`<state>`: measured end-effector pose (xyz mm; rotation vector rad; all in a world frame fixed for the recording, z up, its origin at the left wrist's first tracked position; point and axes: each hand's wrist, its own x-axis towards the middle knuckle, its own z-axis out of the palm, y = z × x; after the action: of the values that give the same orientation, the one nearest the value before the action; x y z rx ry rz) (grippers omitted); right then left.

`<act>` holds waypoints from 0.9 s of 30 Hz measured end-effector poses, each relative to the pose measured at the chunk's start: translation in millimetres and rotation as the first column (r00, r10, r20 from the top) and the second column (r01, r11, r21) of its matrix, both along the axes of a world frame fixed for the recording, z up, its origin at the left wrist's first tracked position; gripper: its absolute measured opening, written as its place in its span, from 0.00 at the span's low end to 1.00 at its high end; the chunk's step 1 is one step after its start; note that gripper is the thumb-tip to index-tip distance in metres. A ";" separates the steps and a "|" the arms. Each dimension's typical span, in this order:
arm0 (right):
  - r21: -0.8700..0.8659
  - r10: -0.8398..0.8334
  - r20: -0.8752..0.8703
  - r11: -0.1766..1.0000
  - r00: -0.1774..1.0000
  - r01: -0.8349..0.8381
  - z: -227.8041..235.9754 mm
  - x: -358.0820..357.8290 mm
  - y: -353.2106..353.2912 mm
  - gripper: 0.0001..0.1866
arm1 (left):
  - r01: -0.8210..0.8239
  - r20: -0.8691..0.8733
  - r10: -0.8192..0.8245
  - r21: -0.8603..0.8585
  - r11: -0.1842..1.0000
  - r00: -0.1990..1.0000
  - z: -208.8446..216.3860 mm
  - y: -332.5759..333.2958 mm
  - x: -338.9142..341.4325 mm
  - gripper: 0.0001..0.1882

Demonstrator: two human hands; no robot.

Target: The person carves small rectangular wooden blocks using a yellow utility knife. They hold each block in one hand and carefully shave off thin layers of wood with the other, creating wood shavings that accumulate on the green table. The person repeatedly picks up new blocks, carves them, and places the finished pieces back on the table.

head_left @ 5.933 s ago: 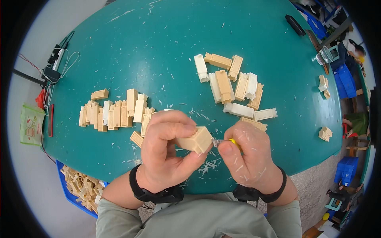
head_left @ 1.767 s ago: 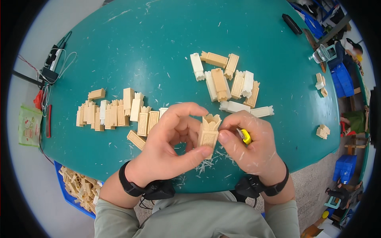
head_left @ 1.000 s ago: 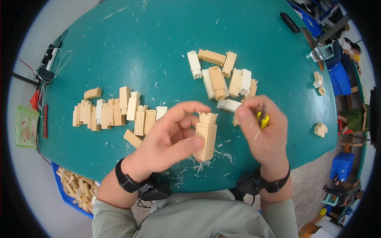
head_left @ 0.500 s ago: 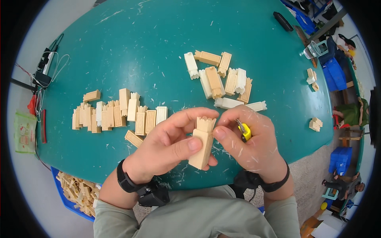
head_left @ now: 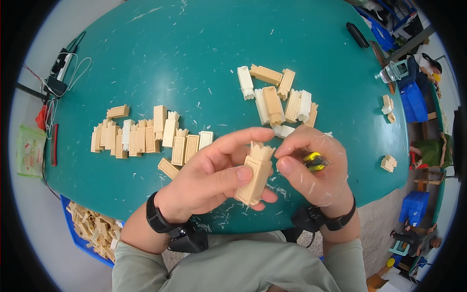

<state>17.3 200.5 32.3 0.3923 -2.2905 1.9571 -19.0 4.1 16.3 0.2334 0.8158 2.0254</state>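
Left hand (head_left: 214,177) closed about a pale wooden block (head_left: 255,173), thumb flat on one side, fingers behind; block stands tilted in front of the person, notched end up, plain end down, raised above the green table (head_left: 194,58). Right hand (head_left: 316,168) curled, a small yellow-and-black tool (head_left: 314,160) tucked in its fingers; thumb and index close together just beside the notched end. Whether those fingertips touch the block, the angle does not let me say. Thin pale shavings (head_left: 277,190) lie on the table below the hands; a few cling to the right hand. Left of the hands, a row of similar blocks (head_left: 159,119), mostly tan, some whiter, packed side by side. Beyond the right hand, a looser cluster (head_left: 273,104) of the same kind, one lying across others. Blue bin (head_left: 80,241) heaped with wooden pieces at lower left, beyond the table edge. Black bands (head_left: 154,214) on both wrists.
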 end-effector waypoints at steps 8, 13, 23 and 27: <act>0.039 -0.042 0.000 0.998 0.999 0.042 -2.8 -0.6 10.3 0.06 | 0.046 0.176 -0.059 0.078 0.996 0.983 -3.7 0.6 -2.5 0.27; 0.027 -0.052 -0.002 0.998 0.999 0.052 -6.3 -1.2 12.1 0.07 | -0.024 0.082 0.017 0.078 0.997 0.997 -10.7 4.3 2.2 0.27; -0.039 0.001 0.066 0.999 0.998 0.002 -18.1 3.6 5.2 0.09 | -0.068 0.020 0.068 -0.013 0.998 0.997 -9.6 8.0 4.6 0.26; -0.044 0.007 0.050 0.999 0.999 -0.005 -14.2 4.4 6.2 0.08 | -0.056 0.032 0.056 0.014 0.998 0.998 -9.0 8.6 5.0 0.25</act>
<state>21.7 206.6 18.1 0.3502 -2.2737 2.0384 -14.0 12.7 7.3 0.1883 0.7953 2.0832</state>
